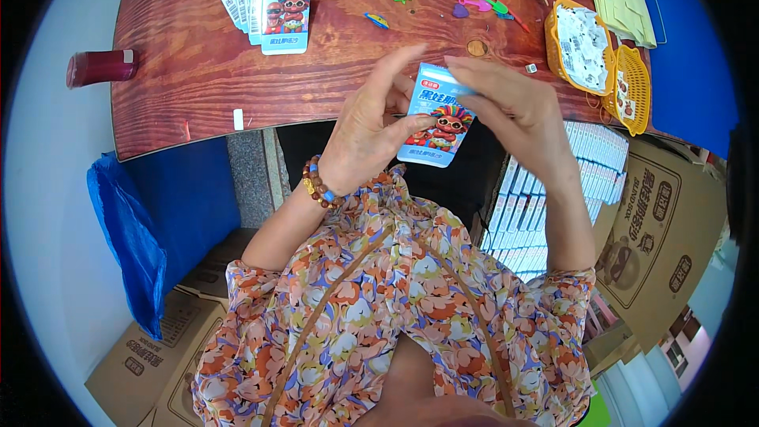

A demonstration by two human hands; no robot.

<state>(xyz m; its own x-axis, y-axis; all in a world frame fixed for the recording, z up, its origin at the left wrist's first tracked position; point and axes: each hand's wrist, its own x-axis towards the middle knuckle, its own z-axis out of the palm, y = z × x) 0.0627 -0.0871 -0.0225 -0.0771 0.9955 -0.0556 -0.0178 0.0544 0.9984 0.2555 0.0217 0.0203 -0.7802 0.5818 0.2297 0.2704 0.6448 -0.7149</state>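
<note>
My left hand point(368, 122) holds a small light-blue cardboard box point(435, 130), its thumb across the printed front and its index finger raised past the top. A cartoon figure with rainbow hair decorates the front. At the box's upper right corner is my right hand point(514, 107), thumb and fingers closed around the top edge and partly covering it. The box is upright, just off the table's near edge. Beyond it on the left lies a fanned stack of similar blue boxes point(285, 20) on the reddish wooden table point(190, 87).
Small plastic toys point(494, 4) lie scattered at the back. Right of them stand a yellow basket of white packets point(557, 39) and another yellow basket point(644, 103). A dark red bottle point(103, 68) lies far left. Below right, an open carton point(656, 229) adjoins rows of blue boxes point(518, 225).
</note>
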